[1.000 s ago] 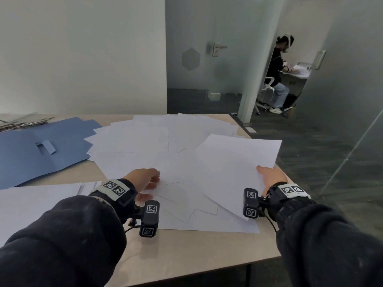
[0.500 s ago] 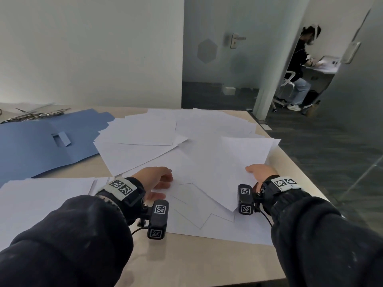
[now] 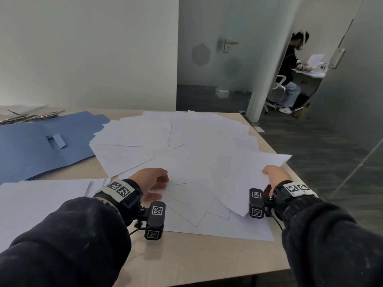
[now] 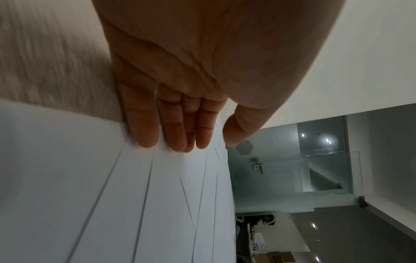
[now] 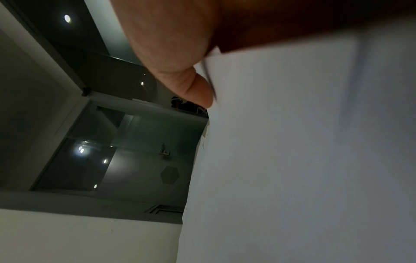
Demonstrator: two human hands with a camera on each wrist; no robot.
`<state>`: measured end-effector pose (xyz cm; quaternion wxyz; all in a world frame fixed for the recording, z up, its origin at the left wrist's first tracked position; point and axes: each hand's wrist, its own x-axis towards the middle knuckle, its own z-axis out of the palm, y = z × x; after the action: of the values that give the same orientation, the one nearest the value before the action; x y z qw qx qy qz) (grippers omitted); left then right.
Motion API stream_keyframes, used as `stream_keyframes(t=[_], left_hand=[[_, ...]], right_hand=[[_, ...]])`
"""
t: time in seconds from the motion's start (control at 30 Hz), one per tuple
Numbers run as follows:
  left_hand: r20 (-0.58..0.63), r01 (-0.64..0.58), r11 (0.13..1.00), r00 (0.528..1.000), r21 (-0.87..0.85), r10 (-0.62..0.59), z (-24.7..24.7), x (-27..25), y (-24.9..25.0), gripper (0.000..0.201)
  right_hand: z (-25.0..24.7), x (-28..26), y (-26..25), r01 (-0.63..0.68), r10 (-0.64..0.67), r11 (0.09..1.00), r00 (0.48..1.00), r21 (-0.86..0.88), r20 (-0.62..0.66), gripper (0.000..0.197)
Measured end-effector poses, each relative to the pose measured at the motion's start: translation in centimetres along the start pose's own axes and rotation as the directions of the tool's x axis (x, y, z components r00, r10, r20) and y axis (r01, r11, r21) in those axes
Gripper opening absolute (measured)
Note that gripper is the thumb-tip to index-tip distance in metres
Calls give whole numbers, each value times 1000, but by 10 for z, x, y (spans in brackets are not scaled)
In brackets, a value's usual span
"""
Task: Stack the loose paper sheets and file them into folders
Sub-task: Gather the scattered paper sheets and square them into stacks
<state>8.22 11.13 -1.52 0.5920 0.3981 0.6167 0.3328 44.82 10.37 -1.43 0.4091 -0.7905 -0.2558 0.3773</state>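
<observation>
While the left hand (image 3: 152,179) lies flat with straight fingers (image 4: 144,128) on the loose sheets (image 3: 170,146) fanned across the desk (image 3: 186,262) centre, the right hand (image 3: 274,175) grips a lifted sheet (image 3: 244,179) by its right edge near the desk's right edge, thumb (image 5: 195,89) on top; the fingers beneath are hidden, so probably a pinch. Blue folder (image 3: 31,154) lies open at the far left corner, its edge under the sheets. Squared stack (image 3: 37,195) sits at the near left edge.
</observation>
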Motion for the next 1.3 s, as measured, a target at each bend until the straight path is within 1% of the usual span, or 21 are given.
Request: stream_keyframes(t=[0.03,0.13,0.23,0.3,0.4,0.47,0.53,0.57,0.6,0.63,0.7,0.77,0.8,0.83,0.9,1.0,1.03,1.1,1.2,1.23,1.3], left_hand=[[-1,1,1000,1000,0,-1,0,0,0,16],[-7,3,1000,1000,-1,-3,0,-1,0,15],[-10,4,1000,1000,-3,-4,-1,-2,0,15],[-8,3,1000,1000,-7,-3,-1,-2,0,15],[-8,7,1000,1000,-10,-7,-1,-1,0,16],[-11,13,1000,1000,-12,-13,-1,-1,0,16],[-9,20,1000,1000,-19,-20,-2,-2,0,14],[-5,21,999,1000,-24,-21,-2,-2,0,13],[-3,21,999,1000,-27,-21,-2,-2,0,13],[0,20,999,1000,-28,-20,-1,-3,0,13],[3,18,999,1000,-26,-18,-1,-3,1,14],[4,17,1000,1000,-20,-17,0,-4,2,14],[4,19,1000,1000,-18,-19,0,-5,3,14],[4,21,1000,1000,-17,-21,0,-5,3,14],[2,23,1000,1000,-16,-23,0,-5,3,15],[-4,26,1000,1000,-11,-26,0,-4,3,16],[-7,29,1000,1000,-11,-29,0,-3,2,15],[-7,31,999,999,-6,-31,-1,-3,2,16],[-5,42,999,999,6,-42,-2,0,1,18],[-8,43,999,999,7,-43,-3,1,1,18],[-15,45,999,999,13,-44,-3,2,1,18]], right_hand=[[-1,2,6,2,-2,999,1000,48,3,14],[-6,14,11,10,-10,994,1000,110,1,17],[-3,10,3,5,-11,992,999,123,51,54],[1,10,1,16,-21,999,993,47,114,60],[13,9,-2,33,-17,995,986,-91,168,57],[22,6,-8,31,-4,976,992,-214,126,52],[22,0,-16,42,-19,903,998,-427,58,46],[20,-2,-19,51,-46,869,999,-491,21,45],[15,-1,-21,56,-67,862,998,-504,-5,44],[11,2,-21,39,-50,851,999,-523,-6,44],[-1,9,-14,63,-54,877,998,-477,32,42],[-10,22,-1,51,-44,987,998,-153,48,51],[-14,30,7,-4,4,999,1000,32,9,59],[-17,40,15,-60,62,984,998,169,-8,62],[-21,39,20,-94,102,937,995,337,-6,47],[-18,5,9,-101,102,892,995,441,22,15],[-18,2,8,-85,85,883,996,461,19,10],[-15,0,8,-56,41,869,998,491,43,13],[-12,14,10,-52,9,874,996,484,91,31],[-11,20,10,-42,-6,895,994,443,105,32],[-5,16,5,-67,26,958,988,279,149,21]])
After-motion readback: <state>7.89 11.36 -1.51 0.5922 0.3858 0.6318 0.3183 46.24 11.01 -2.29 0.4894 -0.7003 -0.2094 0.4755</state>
